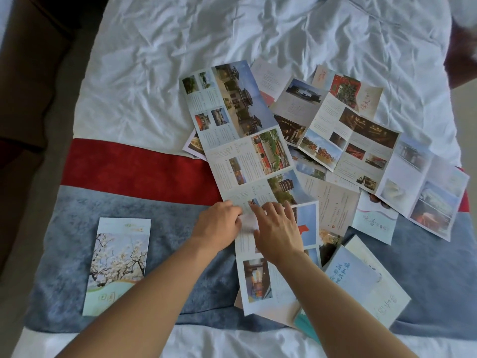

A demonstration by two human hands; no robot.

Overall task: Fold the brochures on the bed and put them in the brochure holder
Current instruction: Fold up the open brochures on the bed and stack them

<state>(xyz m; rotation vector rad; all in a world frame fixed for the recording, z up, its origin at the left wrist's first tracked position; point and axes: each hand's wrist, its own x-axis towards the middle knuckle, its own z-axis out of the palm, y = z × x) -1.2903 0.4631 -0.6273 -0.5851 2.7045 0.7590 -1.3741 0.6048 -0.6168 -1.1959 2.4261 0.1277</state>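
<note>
A long unfolded brochure (240, 130) with temple photos runs up the middle of the bed. My left hand (219, 224) pinches its left edge near the lower end. My right hand (277, 228) lies flat on it beside the left, fingers spread. Another wide unfolded brochure (366, 151) lies to the right over several loose ones. A folded brochure (117, 264) with blossom art rests alone on the left of the blue runner. Folded blue-and-white brochures (361, 285) lie at the lower right. No brochure holder is in view.
The bed has a crumpled white sheet (206, 34) and a red and grey-blue runner (129, 177) across it. A dark floor and furniture (33, 86) border the bed's left side. A dark red object (462, 58) sits at the far right edge.
</note>
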